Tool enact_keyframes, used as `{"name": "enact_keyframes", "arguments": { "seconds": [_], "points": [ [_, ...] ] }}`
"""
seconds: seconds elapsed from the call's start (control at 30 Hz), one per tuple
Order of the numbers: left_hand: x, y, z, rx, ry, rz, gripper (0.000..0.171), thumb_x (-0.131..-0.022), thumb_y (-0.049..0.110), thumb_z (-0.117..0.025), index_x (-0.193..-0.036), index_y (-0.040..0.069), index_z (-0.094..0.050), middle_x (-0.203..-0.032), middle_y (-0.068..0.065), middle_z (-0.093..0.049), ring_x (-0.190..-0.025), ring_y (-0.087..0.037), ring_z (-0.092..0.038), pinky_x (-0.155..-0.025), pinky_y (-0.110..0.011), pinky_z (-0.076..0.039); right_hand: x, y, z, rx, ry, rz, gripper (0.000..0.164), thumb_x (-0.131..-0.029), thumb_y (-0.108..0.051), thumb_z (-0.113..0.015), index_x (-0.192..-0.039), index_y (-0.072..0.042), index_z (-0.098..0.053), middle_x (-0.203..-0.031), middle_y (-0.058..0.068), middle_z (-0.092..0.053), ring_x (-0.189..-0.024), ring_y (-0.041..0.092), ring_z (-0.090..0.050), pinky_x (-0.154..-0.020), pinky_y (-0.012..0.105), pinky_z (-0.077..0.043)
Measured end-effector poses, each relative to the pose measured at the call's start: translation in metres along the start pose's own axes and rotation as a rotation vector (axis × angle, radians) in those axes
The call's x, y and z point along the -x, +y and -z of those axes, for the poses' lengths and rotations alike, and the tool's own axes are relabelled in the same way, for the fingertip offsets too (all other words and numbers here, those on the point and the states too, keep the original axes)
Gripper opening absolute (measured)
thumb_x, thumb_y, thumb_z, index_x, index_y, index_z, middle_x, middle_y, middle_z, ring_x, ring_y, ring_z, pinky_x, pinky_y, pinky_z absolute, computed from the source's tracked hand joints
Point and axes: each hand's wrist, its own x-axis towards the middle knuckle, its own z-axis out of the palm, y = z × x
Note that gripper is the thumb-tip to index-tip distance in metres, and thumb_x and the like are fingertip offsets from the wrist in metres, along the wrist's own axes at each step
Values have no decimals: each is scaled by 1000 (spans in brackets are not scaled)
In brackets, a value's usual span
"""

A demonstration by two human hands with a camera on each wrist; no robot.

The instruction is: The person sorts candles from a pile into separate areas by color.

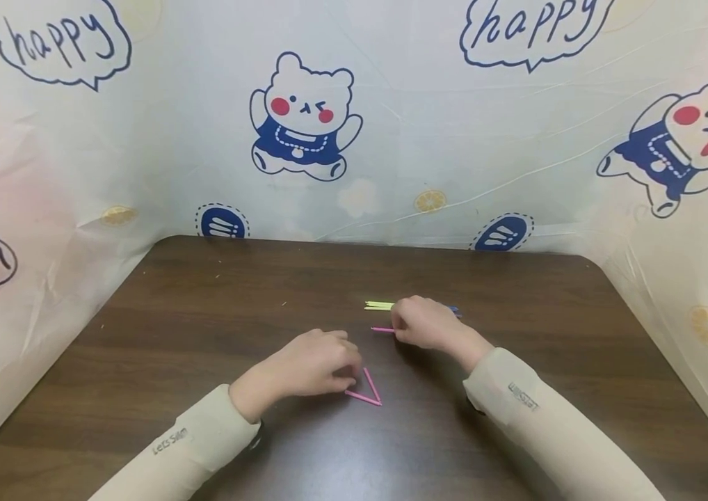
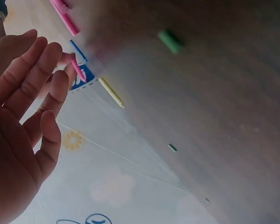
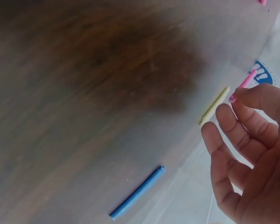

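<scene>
Between thumb and forefinger, my right hand pinches one end of a thin pink stick, which points left in the head view. Just behind that hand lie yellow sticks and a blue stick, partly covered by it in the head view. Two more pink sticks meet at a point on the table, forming a V. Beside the V's open side is my left hand, its fingers loosely bent with nothing seen between them in the left wrist view. It hides part of the V's far ends.
The dark wooden table has rounded far corners. A printed cloth with bears hangs around its back and sides. Small green pieces and tiny crumbs lie on the table's left and far parts.
</scene>
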Motion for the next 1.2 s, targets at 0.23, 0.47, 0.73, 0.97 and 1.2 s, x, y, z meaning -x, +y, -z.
{"name": "enact_keyframes", "arguments": {
  "seconds": [0.23, 0.47, 0.73, 0.97, 1.2],
  "points": [
    [-1, 4, -1, 4, -19, -14, 5, -85, 30, -75, -84, 26, -71, -84, 17, -66, -78, -6, -52, -58, -22, -38, -10, 1, 2, -11, -34, -45, 8, -89, -17, -70, -82, -16, -67, -75, -3, -61, -67, 15, -56, -58, 29, -44],
    [-1, 7, -1, 4, -31, -34, 4, -82, 26, -75, -83, 27, -72, -80, 18, -65, -78, -6, -53, -58, -23, -38, -20, 3, 2, 12, -35, -72, 10, -88, -17, -70, -80, -16, -65, -75, -1, -60, -67, 16, -55, -57, 29, -43],
    [-2, 7, -6, 23, -43, -27, 6, -81, 27, -76, -85, 28, -72, -79, 20, -65, -79, -4, -53, -59, -23, -40, -27, 2, -2, 25, -44, -71, 14, -88, -15, -68, -75, -16, -62, -73, -1, -59, -66, 15, -53, -55, 29, -41],
    [-2, 6, -6, 18, -55, -27, 6, -81, 27, -77, -85, 28, -73, -77, 20, -64, -79, -3, -54, -59, -23, -40, -28, 1, -6, 32, -32, -73, 15, -88, -14, -68, -75, -16, -62, -72, -1, -59, -65, 15, -53, -54, 29, -40],
    [-1, 6, -9, 5, -62, -20, 6, -80, 26, -76, -81, 28, -71, -72, 19, -61, -76, -4, -51, -56, -23, -37, -26, 2, -6, 37, -20, -67, 13, -89, -17, -68, -77, -17, -62, -74, -1, -59, -67, 16, -53, -55, 29, -40]
  ]
}}
